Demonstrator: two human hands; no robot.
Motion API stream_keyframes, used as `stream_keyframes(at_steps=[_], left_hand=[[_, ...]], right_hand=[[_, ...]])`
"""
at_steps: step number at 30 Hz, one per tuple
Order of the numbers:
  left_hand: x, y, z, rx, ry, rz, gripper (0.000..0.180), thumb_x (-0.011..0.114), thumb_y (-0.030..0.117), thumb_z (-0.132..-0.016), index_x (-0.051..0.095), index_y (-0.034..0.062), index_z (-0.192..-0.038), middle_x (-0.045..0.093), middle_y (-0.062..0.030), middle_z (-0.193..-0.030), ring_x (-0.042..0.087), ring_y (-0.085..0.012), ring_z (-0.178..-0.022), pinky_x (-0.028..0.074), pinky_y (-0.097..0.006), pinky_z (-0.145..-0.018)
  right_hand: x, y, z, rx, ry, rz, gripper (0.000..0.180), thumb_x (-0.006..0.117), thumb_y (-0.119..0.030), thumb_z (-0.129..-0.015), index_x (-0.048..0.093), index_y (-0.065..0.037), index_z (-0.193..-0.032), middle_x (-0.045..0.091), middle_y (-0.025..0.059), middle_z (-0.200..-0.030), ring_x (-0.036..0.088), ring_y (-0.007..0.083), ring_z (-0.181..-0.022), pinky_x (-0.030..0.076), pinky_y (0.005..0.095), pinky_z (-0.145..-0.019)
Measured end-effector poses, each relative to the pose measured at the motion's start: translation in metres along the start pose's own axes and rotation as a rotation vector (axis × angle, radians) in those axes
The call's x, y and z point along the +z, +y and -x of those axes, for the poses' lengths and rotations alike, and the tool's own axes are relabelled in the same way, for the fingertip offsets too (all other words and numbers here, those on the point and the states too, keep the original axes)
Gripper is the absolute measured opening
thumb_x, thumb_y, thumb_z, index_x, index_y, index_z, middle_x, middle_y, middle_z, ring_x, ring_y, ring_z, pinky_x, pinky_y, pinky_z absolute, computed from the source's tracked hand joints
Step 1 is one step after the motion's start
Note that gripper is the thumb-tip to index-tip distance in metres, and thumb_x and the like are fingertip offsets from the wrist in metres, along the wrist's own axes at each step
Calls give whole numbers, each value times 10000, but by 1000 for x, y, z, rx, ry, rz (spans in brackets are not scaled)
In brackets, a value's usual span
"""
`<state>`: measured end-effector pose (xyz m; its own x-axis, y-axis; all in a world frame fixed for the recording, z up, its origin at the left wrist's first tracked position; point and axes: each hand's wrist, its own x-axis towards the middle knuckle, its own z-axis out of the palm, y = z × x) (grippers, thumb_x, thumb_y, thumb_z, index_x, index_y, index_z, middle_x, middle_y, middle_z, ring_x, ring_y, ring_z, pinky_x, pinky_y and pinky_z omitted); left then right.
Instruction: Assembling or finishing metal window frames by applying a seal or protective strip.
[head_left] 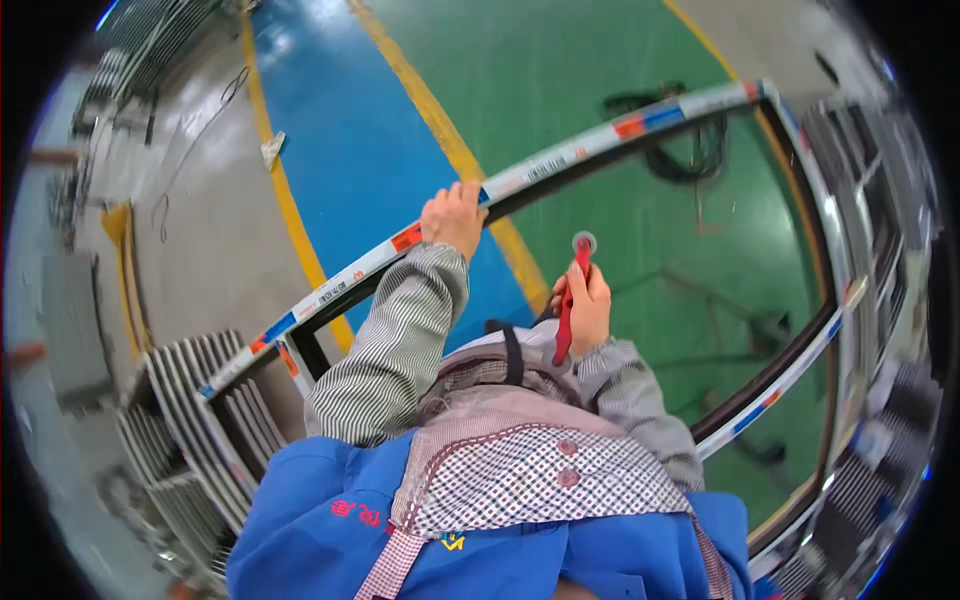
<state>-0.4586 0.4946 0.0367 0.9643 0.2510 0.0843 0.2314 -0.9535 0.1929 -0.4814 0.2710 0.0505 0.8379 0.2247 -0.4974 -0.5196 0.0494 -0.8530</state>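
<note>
A large window frame (pixel 540 167), covered in white film with orange and blue marks, stretches across in front of me and curves round to the right. On its long bar rests my left hand (pixel 455 218), fingers wrapped over the profile. My right hand (pixel 592 310) is closed round the red handle of a spline roller (pixel 565 325), whose small pale wheel points away from me. The roller is apart from the frame's bar, over the frame's opening. A short crossbar (pixel 294 366) joins the frame at the left.
Stacked metal profiles (pixel 190 400) stand at the lower left, with more profiles (pixel 870 190) along the right. Dark cables (pixel 690 160) lie on the green floor beyond the bar. Yellow lines border a blue lane (pixel 345 130). A yellow object (pixel 120 235) stands at the far left.
</note>
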Motion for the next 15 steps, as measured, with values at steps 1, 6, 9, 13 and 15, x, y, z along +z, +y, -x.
stream_keyframes(at_steps=[1, 6, 9, 13, 15], left_hand=[[-4, 8, 2, -50, -33, 32, 400, 670, 246, -786, 512, 129, -1134, 579, -71, -1036, 566, -275, -944, 445, -403, -809], [-19, 39, 39, -109, 66, 850, 545, 561, 480, -866, 490, 87, -1237, 544, -82, -1108, 532, -234, -1013, 424, -353, -864], [-33, 62, 61, -340, -195, 2174, 600, 428, 590, -910, 517, 66, -1190, 561, -43, -921, 574, -139, -795, 470, -272, -689], [-22, 54, 69, -534, 295, 2045, 261, 597, 327, -899, 584, 72, -948, 548, 5, -675, 527, -77, -559, 430, -216, -493], [-12, 57, 93, -990, 593, 1899, 222, 588, 272, -907, 569, 54, -944, 538, -5, -676, 541, -95, -596, 426, -227, -490]], right_hand=[[2, -10, -5, -101, -1, 32, 215, 488, -266, -964, 519, -53, -962, 557, 32, -742, 492, 87, -573, 419, 228, -533], [47, -76, -31, -361, -365, 190, 257, 516, -231, -963, 581, -25, -1103, 588, -7, -933, 523, 68, -788, 423, 225, -707], [87, -99, -44, -353, -652, 289, 253, 538, -215, -950, 634, 19, -964, 527, 46, -1152, 506, 108, -970, 405, 254, -838], [122, -107, -75, -350, -1037, 624, 204, 527, -141, -938, 613, 26, -1021, 555, 89, -1098, 524, 172, -1028, 410, 273, -867], [132, -94, -98, -778, -1226, 858, 325, 601, -181, -881, 560, 32, -1124, 551, 149, -1138, 534, 267, -1054, 409, 338, -896]])
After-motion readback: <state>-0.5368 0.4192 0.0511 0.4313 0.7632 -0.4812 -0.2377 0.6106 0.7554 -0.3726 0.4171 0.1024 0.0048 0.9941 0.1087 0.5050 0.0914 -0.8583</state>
